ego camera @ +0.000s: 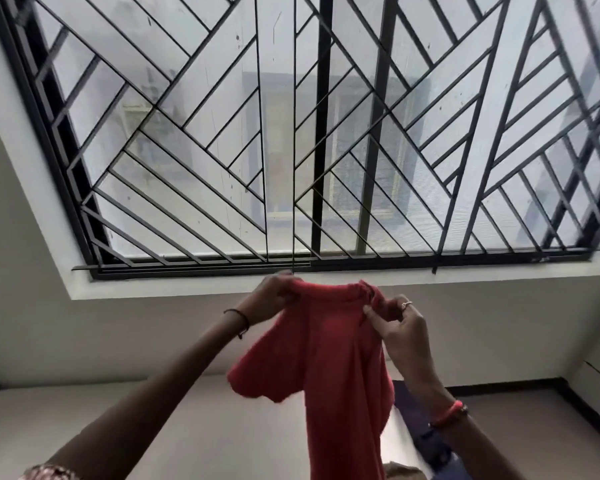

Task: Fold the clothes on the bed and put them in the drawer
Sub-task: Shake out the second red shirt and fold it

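One shirt in the air and no folded piece in sight: a person at the bedside holds a red shirt (333,358) up by its top edge before the window grille (291,150). The left hand (271,299) has its fingers curled round the cloth at the left shoulder. The right hand (404,327), a ring on one finger, pinches the right shoulder between thumb and fingertips. The shirt hangs clear above the bed (187,427), body falling straight toward the near edge, one short sleeve flaring out to the left, collar bunched between the two grips. It looks thin, soft and wholly unfolded. A dark blue garment (420,420) lies on the bed to the right, partly hidden behind the shirt and the right arm. By this showing the job is at an early stage: the fold has not begun, at least one more piece waits, and no drawer is in view
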`<state>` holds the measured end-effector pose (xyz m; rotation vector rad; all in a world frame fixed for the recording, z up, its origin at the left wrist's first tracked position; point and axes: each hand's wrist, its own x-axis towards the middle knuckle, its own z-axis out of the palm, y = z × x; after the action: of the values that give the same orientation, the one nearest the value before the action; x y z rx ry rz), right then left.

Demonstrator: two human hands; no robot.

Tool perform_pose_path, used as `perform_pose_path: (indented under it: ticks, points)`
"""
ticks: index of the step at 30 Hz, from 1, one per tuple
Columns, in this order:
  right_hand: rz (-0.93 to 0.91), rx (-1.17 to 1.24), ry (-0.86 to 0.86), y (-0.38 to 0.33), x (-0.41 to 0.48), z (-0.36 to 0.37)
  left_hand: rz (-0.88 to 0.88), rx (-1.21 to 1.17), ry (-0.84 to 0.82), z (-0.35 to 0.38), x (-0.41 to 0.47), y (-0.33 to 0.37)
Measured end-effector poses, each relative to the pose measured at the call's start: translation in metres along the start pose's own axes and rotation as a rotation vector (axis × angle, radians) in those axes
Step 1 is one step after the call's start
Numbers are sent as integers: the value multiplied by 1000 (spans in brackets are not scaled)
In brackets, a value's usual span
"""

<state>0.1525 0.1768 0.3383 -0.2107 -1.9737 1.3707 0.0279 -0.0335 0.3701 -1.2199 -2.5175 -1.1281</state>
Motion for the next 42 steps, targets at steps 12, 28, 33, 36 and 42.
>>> perform_pose_path:
  ticks: [12, 28, 33, 36, 42]
  points:
    - [-83, -23, -480, -5, -50, 24, 425, 149, -82, -69, 67, 59]
    - [-67, -18, -817, -71, 107, 46, 388, 31, -67, -95, 62, 50]
    - [329, 60, -1101, -21, 99, 63, 451, 78, 36, -100, 44, 41]
    - [410, 116, -1016, -12, 96, 60, 434, 178, 103, -103, 27, 20]
    - [600, 367, -957, -30, 103, 34, 263, 258, 185, -85, -7, -24]
